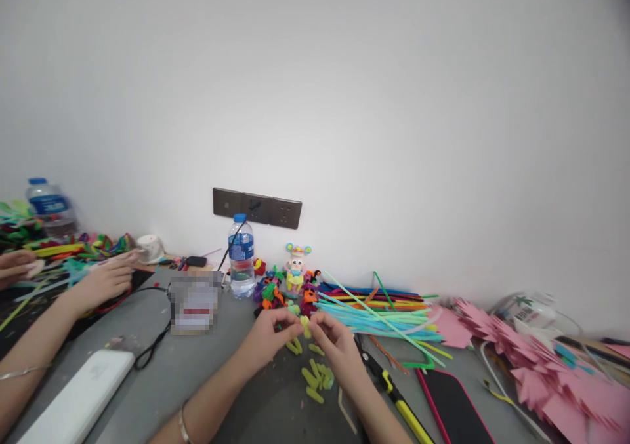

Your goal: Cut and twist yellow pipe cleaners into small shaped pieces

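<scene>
My left hand (273,331) and my right hand (337,340) meet low in the middle of the head view. Pinched between their fingertips is a small yellow-green pipe cleaner piece (306,326), partly covered by the fingers. Just below lie several short folded yellow-green pipe cleaner pieces (314,373) on the grey table (211,378). Behind my hands, a small doll figurine (295,270) stands among colourful fuzzy pipe cleaner shapes (270,291). A bundle of long pipe cleaners (374,313), many of them light blue, spreads out beyond my right hand.
Yellow-and-black pliers (406,411) and a red-edged phone (455,408) lie right of my right arm, with pink folded paper (546,385) beyond. A water bottle (241,260) stands by the wall. At left are a white device (81,395), a black cable (150,351) and another person's hands (105,280).
</scene>
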A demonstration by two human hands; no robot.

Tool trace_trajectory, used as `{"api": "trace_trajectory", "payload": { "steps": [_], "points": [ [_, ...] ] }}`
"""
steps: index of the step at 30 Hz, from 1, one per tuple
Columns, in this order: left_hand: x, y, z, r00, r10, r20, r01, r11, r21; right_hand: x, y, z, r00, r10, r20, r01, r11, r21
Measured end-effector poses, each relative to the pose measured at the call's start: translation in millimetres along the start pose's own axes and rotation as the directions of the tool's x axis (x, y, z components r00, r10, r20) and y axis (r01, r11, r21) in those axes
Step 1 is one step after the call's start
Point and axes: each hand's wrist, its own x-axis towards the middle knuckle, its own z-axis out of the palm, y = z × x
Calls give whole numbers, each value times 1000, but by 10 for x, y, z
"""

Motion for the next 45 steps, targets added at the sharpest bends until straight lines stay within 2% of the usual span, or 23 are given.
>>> {"api": "trace_trajectory", "payload": {
  "steps": [9, 26, 45],
  "points": [
    [8, 29, 17, 1000, 4, -4, -4, 999, -41, -14, -31, 12, 999, -22, -26, 23, 1000, 14],
    [-3, 6, 25, 1000, -8, -11, 7, 999, -36, -30, -144, 2, 1000, -7, 6, 7, 1000, 10],
    [4, 4, 36, 1000, -29, -8, 28, 995, -94, -21, -88, -12, 999, -1, 33, 0, 999, 37]
  ]
}}
